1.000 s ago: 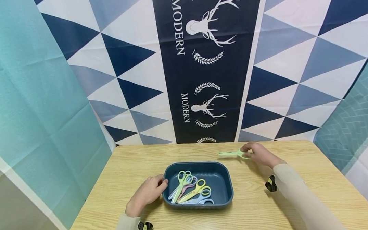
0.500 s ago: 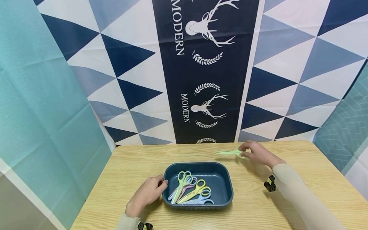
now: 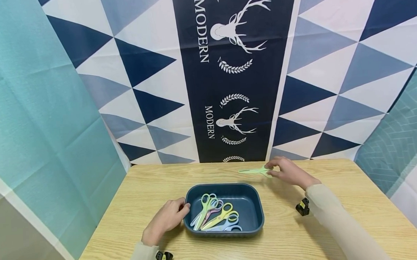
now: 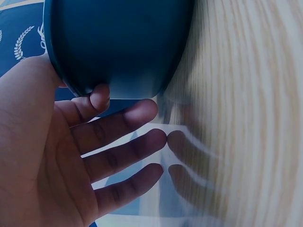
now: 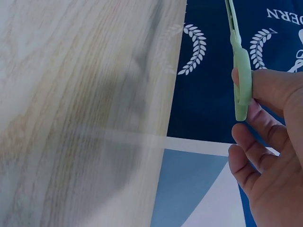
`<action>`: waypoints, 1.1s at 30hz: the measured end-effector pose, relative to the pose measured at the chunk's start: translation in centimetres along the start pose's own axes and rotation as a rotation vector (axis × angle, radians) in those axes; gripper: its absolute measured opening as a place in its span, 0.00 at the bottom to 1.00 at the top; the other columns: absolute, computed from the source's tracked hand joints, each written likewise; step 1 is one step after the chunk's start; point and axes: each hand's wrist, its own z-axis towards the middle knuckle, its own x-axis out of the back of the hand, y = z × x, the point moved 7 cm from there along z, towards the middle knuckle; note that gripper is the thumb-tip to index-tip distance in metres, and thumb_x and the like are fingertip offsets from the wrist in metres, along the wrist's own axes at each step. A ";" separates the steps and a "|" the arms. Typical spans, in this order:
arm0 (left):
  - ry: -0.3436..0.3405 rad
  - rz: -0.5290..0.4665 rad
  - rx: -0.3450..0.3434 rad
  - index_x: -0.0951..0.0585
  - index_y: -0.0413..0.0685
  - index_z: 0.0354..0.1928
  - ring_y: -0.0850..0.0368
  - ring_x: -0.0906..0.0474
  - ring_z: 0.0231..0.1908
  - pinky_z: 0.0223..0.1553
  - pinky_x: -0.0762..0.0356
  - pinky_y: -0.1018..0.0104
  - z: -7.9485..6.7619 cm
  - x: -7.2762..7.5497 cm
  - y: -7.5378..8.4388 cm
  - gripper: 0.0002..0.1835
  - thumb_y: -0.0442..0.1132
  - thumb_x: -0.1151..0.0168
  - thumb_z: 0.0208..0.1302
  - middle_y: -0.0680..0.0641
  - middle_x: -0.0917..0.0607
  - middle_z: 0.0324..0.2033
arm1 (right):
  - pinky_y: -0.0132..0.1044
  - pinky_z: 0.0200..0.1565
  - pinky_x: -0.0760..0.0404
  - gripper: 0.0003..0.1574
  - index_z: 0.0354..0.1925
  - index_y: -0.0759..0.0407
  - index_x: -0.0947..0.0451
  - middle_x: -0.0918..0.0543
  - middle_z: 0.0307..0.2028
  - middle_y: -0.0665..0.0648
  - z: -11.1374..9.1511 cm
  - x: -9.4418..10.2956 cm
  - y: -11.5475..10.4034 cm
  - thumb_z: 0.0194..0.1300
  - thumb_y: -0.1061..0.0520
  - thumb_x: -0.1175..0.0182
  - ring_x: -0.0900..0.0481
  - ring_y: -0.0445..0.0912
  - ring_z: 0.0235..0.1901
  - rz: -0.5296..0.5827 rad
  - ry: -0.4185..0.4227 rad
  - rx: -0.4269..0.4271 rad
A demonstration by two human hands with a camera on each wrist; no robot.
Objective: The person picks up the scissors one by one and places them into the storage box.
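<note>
My right hand (image 3: 288,171) pinches a pair of light green scissors (image 3: 251,170) by a handle loop. The scissors are held above the back of the table, with their blades pointing left. In the right wrist view the green handle (image 5: 243,78) is seen edge-on by the thumb. My left hand (image 3: 168,217) grips the left wall of a dark blue rectangular tray (image 3: 244,185). The left wrist view has the thumb at the rim, the index finger (image 4: 100,98) against the outer wall, and the other fingers apart from it. Several scissors, including a yellow pair (image 3: 217,218), lie in the tray's left half.
The tray stands on a light wooden table (image 3: 290,235). A patterned cloth (image 3: 234,86) hangs behind the table's back edge. Teal curtains (image 3: 47,113) hang at the left, and another teal cloth covers the right side.
My right hand has moved left and slightly toward the back with the green scissors. The left hand and the tray have stayed in place.
</note>
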 end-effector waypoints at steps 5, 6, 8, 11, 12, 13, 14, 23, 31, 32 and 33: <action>0.011 -0.010 -0.012 0.27 0.54 0.28 0.65 0.34 0.19 0.24 0.36 0.71 0.0 0.0 0.1 0.16 0.47 0.48 0.79 0.56 0.32 0.18 | 0.57 0.51 0.21 0.08 0.42 0.59 0.12 0.13 0.38 0.55 0.1 0.4 -0.9 0.64 0.60 0.30 0.17 0.53 0.42 -0.038 0.037 0.051; 0.013 -0.012 -0.012 0.27 0.54 0.28 0.65 0.34 0.19 0.24 0.36 0.71 0.0 0.0 0.0 0.16 0.46 0.48 0.79 0.56 0.32 0.18 | 0.57 0.51 0.21 0.07 0.42 0.59 0.12 0.13 0.38 0.55 0.1 0.5 -1.0 0.64 0.60 0.29 0.18 0.53 0.42 -0.045 0.040 0.053; 0.016 -0.015 -0.015 0.27 0.54 0.28 0.65 0.34 0.19 0.24 0.36 0.71 0.0 0.0 0.1 0.16 0.45 0.48 0.79 0.56 0.32 0.18 | 0.56 0.51 0.21 0.07 0.42 0.59 0.12 0.13 0.37 0.54 0.1 0.5 -1.3 0.64 0.60 0.29 0.18 0.53 0.42 -0.053 0.041 0.058; 0.017 -0.013 -0.018 0.27 0.54 0.28 0.65 0.34 0.18 0.24 0.36 0.71 0.1 0.0 0.1 0.16 0.45 0.48 0.79 0.57 0.32 0.18 | 0.57 0.51 0.22 0.08 0.42 0.58 0.12 0.14 0.37 0.53 0.1 0.6 -1.5 0.64 0.59 0.29 0.18 0.53 0.42 -0.055 0.039 0.058; 0.018 -0.011 -0.017 0.27 0.55 0.28 0.65 0.34 0.18 0.24 0.36 0.71 0.1 0.1 0.0 0.16 0.45 0.48 0.79 0.57 0.32 0.18 | 0.57 0.51 0.22 0.08 0.42 0.58 0.12 0.13 0.37 0.54 0.1 0.7 -1.6 0.65 0.59 0.30 0.19 0.54 0.43 -0.054 0.041 0.061; 0.020 -0.007 -0.017 0.27 0.55 0.28 0.65 0.34 0.18 0.24 0.36 0.71 0.1 0.1 0.1 0.16 0.46 0.48 0.79 0.57 0.32 0.18 | 0.58 0.52 0.23 0.08 0.43 0.59 0.12 0.13 0.38 0.54 0.1 0.7 -1.7 0.65 0.59 0.30 0.18 0.54 0.44 -0.052 0.043 0.060; 0.019 -0.005 -0.013 0.27 0.55 0.28 0.65 0.34 0.19 0.24 0.36 0.71 0.1 0.1 0.1 0.16 0.46 0.49 0.79 0.57 0.32 0.18 | 0.58 0.52 0.23 0.08 0.43 0.59 0.12 0.13 0.38 0.54 0.2 0.7 -1.8 0.65 0.59 0.30 0.19 0.55 0.44 -0.051 0.045 0.059; 0.009 -0.008 0.000 0.27 0.55 0.28 0.64 0.33 0.19 0.24 0.35 0.70 0.1 0.2 0.2 0.16 0.47 0.49 0.79 0.57 0.32 0.18 | 0.58 0.55 0.23 0.08 0.43 0.57 0.13 0.13 0.43 0.56 0.4 0.5 -2.7 0.66 0.58 0.30 0.20 0.56 0.49 -0.043 0.002 0.021; 0.010 -0.004 -0.004 0.27 0.55 0.28 0.65 0.34 0.19 0.25 0.36 0.70 0.0 0.1 0.2 0.16 0.46 0.48 0.79 0.57 0.32 0.18 | 0.56 0.53 0.23 0.09 0.44 0.58 0.13 0.14 0.42 0.55 0.5 0.3 -4.0 0.66 0.57 0.30 0.21 0.54 0.48 -0.053 -0.013 0.039; 0.009 -0.004 -0.004 0.27 0.55 0.28 0.65 0.34 0.19 0.25 0.36 0.70 -0.1 0.0 0.2 0.16 0.47 0.48 0.79 0.57 0.32 0.18 | 0.56 0.53 0.22 0.09 0.44 0.58 0.13 0.14 0.43 0.55 0.5 0.3 -4.2 0.66 0.57 0.30 0.21 0.54 0.48 -0.054 -0.013 0.039; 0.007 -0.003 -0.003 0.27 0.55 0.28 0.65 0.34 0.19 0.25 0.36 0.71 -0.1 0.0 0.2 0.16 0.47 0.48 0.79 0.57 0.32 0.18 | 0.55 0.53 0.22 0.09 0.44 0.58 0.13 0.14 0.43 0.55 0.5 0.3 -4.3 0.66 0.57 0.30 0.21 0.54 0.48 -0.057 -0.014 0.041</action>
